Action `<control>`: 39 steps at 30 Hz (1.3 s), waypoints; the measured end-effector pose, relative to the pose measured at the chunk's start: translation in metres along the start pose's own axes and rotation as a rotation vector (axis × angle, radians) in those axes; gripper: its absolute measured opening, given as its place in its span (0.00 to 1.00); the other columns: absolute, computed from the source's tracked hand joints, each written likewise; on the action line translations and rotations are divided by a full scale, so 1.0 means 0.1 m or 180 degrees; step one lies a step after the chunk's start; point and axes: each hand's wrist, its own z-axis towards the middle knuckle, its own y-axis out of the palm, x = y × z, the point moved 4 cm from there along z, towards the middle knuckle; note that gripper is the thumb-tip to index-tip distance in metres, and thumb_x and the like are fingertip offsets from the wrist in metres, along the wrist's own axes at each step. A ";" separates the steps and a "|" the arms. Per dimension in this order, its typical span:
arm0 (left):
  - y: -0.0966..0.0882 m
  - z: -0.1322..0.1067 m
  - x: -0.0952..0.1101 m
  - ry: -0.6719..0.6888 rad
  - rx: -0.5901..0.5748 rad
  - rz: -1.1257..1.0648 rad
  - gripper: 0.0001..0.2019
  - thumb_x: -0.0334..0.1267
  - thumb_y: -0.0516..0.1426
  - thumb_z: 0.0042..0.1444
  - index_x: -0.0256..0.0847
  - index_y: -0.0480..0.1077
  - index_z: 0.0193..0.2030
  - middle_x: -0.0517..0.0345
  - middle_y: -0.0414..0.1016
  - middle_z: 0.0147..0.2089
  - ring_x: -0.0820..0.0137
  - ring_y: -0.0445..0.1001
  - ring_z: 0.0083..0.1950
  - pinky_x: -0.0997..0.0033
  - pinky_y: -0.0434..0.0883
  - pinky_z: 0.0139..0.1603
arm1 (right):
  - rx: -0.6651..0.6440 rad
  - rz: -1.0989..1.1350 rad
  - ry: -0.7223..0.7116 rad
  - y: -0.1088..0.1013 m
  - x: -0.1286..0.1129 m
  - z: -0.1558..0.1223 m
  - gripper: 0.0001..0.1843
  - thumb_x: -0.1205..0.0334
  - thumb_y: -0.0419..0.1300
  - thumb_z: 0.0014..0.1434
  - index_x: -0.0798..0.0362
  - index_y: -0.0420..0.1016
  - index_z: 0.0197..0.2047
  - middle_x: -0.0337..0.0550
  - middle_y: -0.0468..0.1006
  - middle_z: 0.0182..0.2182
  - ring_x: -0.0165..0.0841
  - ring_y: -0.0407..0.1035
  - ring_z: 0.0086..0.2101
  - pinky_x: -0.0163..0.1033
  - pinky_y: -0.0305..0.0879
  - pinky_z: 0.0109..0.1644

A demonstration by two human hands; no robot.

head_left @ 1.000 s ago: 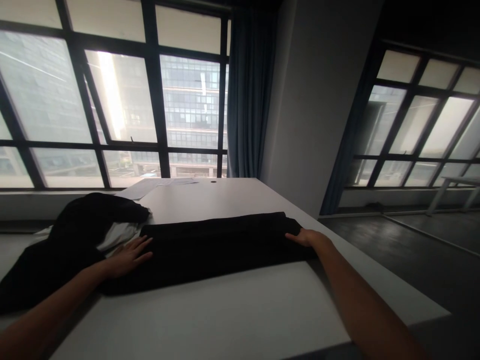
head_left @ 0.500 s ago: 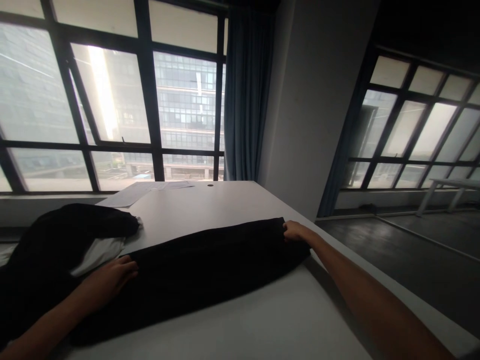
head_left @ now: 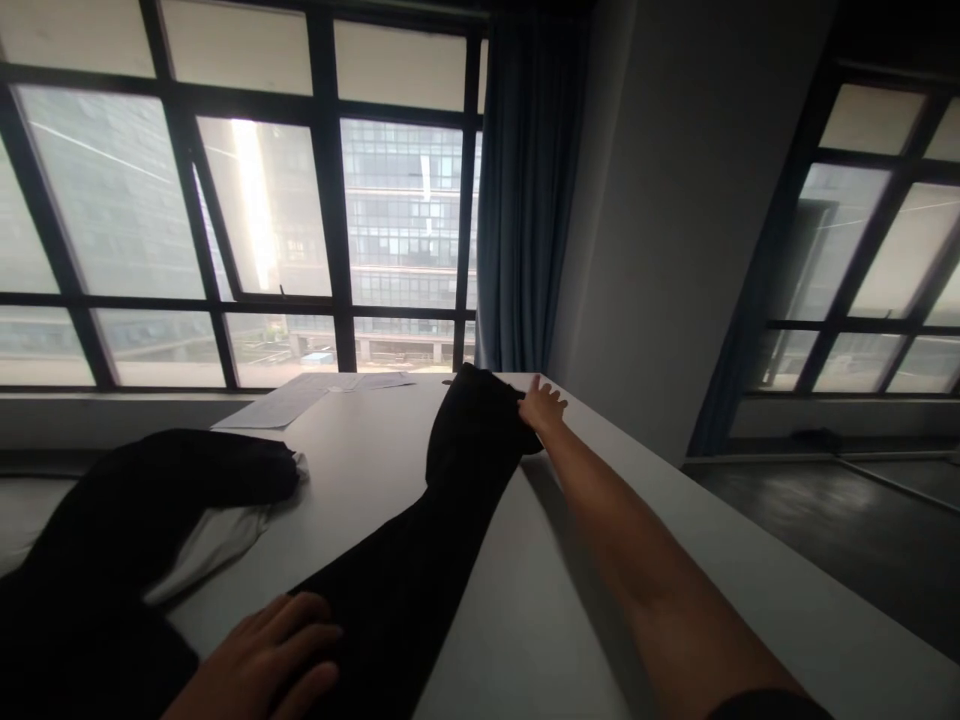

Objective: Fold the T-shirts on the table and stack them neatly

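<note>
While left hand (head_left: 262, 652) lies on black cloth (head_left: 416, 560), right hand (head_left: 544, 406) touches its far end, both grips indeterminable.

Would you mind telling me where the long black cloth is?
In the head view, the long black cloth slants over the table from the nearer left hand to the farther right hand, with a dark heap on its left.
</note>
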 end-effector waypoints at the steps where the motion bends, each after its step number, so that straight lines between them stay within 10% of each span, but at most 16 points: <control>1: -0.05 0.03 0.04 -0.0035 0.0010 -0.0038 0.16 0.53 0.52 0.60 0.67 0.76 0.51 0.61 0.78 0.53 0.56 0.76 0.53 0.59 0.75 0.53 | -0.0213 0.0085 -0.0036 0.07 -0.02 -0.06 0.34 0.59 0.55 0.65 0.60 0.52 0.70 0.70 0.63 0.61 0.55 0.63 0.59 0.58 0.61 0.58; 7: -0.15 0.15 -0.25 -0.0333 0.0000 -0.0267 0.20 0.55 0.47 0.62 0.56 0.78 0.48 0.59 0.78 0.53 0.58 0.75 0.54 0.61 0.71 0.59 | -0.1636 0.0654 -0.0565 0.38 -0.09 -0.88 0.17 0.60 0.68 0.54 0.56 0.76 0.46 0.51 0.80 0.34 0.41 0.78 0.36 0.41 0.74 0.39; 15: -0.10 0.45 -0.51 -0.0872 -0.0276 -0.0473 0.26 0.56 0.51 0.55 0.42 0.77 0.50 0.50 0.79 0.49 0.58 0.78 0.46 0.61 0.74 0.49 | -0.2506 0.2731 -0.0026 0.48 -0.19 -1.89 0.40 0.49 0.75 0.45 0.57 0.65 0.55 0.40 0.76 0.23 0.33 0.72 0.20 0.34 0.70 0.21; 20: -0.08 0.61 -0.52 -0.1172 -0.0811 -0.0570 0.22 0.48 0.55 0.46 0.38 0.76 0.45 0.54 0.80 0.36 0.63 0.78 0.35 0.68 0.74 0.35 | -0.2664 0.3024 -0.0031 0.40 -0.43 -2.30 0.40 0.53 0.74 0.47 0.57 0.61 0.57 0.38 0.76 0.24 0.31 0.72 0.20 0.33 0.70 0.21; 29: -0.43 0.26 -0.63 -0.1355 -0.0419 -0.0163 0.19 0.42 0.54 0.45 0.41 0.73 0.44 0.58 0.77 0.31 0.63 0.78 0.32 0.68 0.73 0.33 | -0.1922 0.3152 0.0352 0.35 -0.26 -2.42 0.10 0.65 0.62 0.60 0.54 0.68 0.44 0.33 0.69 0.21 0.27 0.68 0.17 0.31 0.69 0.20; 39: -0.45 -0.02 -0.45 -0.1273 -0.0764 -0.0449 0.36 0.57 0.57 0.45 0.36 0.70 0.58 0.51 0.80 0.41 0.61 0.78 0.38 0.66 0.73 0.40 | -0.2831 0.3571 0.0235 0.13 -0.18 -2.86 0.35 0.60 0.66 0.59 0.47 0.54 0.65 0.37 0.71 0.33 0.22 0.63 0.21 0.26 0.60 0.19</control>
